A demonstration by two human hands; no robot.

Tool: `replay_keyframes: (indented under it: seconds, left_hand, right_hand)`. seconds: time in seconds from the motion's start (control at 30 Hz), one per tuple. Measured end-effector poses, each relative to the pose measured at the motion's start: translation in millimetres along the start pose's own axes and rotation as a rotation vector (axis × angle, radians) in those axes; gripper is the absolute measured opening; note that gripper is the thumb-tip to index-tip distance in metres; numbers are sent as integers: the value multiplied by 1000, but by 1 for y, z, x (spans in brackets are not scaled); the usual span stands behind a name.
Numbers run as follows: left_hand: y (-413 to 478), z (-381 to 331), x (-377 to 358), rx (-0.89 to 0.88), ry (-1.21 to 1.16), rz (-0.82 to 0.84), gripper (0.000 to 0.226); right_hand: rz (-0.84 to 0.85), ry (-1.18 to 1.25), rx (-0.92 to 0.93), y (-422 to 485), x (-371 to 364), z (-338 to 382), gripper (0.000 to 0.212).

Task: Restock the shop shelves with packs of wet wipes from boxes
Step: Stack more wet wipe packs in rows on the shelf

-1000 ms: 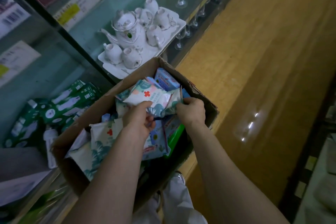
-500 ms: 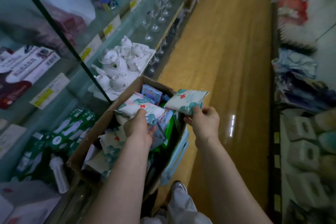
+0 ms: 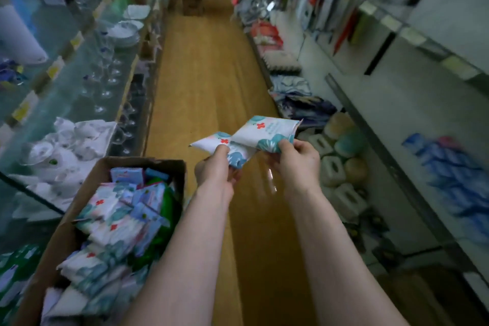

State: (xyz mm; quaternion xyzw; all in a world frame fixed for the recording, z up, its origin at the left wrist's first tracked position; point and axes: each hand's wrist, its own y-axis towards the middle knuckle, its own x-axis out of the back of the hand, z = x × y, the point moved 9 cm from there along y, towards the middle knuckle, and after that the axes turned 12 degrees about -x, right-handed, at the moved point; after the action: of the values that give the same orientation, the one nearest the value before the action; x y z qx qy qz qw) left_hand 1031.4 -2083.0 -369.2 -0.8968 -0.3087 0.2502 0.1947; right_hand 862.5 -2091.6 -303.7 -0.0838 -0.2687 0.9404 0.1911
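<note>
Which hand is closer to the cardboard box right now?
Left. The left hand, gripping a wipes pack, is just right of the cardboard box; the right hand, holding a second pack, is farther right over the floor.

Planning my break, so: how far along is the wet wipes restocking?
Early. Done: little; the box is nearly full of packs. In hand: the left hand grips one pack, the right hand a second pack, both over the aisle floor. Left: shelving these, then the rest.
</note>
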Motion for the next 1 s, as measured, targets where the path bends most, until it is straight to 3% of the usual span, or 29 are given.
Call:
replay_keyframes:
  seconds: [0.37, 0.53, 0.6, 0.73, 0.83, 1.0]
  left_hand:
    - [-135, 71, -195, -11, 166, 400, 37]
    - [-192, 106, -271, -156, 272, 570, 80]
    - [-221, 122, -299, -156, 299, 657, 70]
    - [-288, 155, -350, -97, 336, 809, 25]
    - [-319, 178, -388, -91, 329, 847, 17]
    - [-363, 218, -444, -51, 411, 968, 24]
  right_hand:
    - [-237, 292, 97, -9, 222, 74, 12]
    - [-302, 377, 118, -8, 318, 95, 14]
    - [-313, 421, 144, -8, 353, 105, 10]
    - [-376, 489, 221, -8, 425, 124, 13]
    - [-426, 504, 281, -6, 475, 140, 15]
    - [-616, 467, 305, 4, 559, 154, 15]
